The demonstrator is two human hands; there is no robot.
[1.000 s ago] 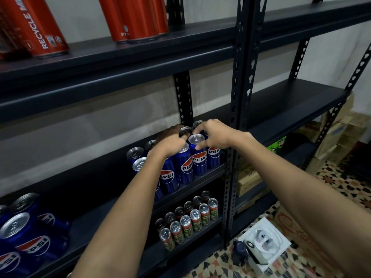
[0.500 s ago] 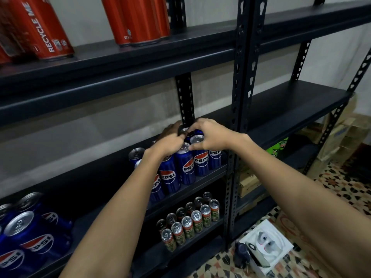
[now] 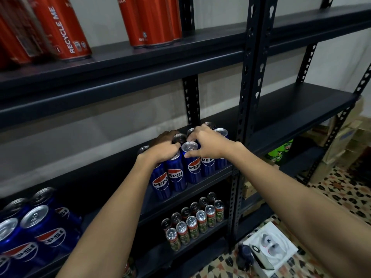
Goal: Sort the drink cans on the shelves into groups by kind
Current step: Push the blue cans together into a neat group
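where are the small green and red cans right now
In the head view the small green and red cans stand in two rows on the lower shelf, directly below the blue Pepsi cans under both hands, just left of the black upright post.

On the middle shelf [image 3: 210,177], a cluster of Pepsi cans [image 3: 176,173] stands in rows just left of the rack's upright post [image 3: 244,117], with the left hand [image 3: 162,150] resting on the tops of its left cans and the right hand [image 3: 208,144] on those to the right. A second group of Pepsi cans [image 3: 36,229] sits well apart at the far left of the same shelf. Tall cans [image 3: 62,29] stand on the shelf above, slim cans [image 3: 195,220] stand in two rows on the shelf below, and a box [image 3: 271,247] lies on the floor right of the post.
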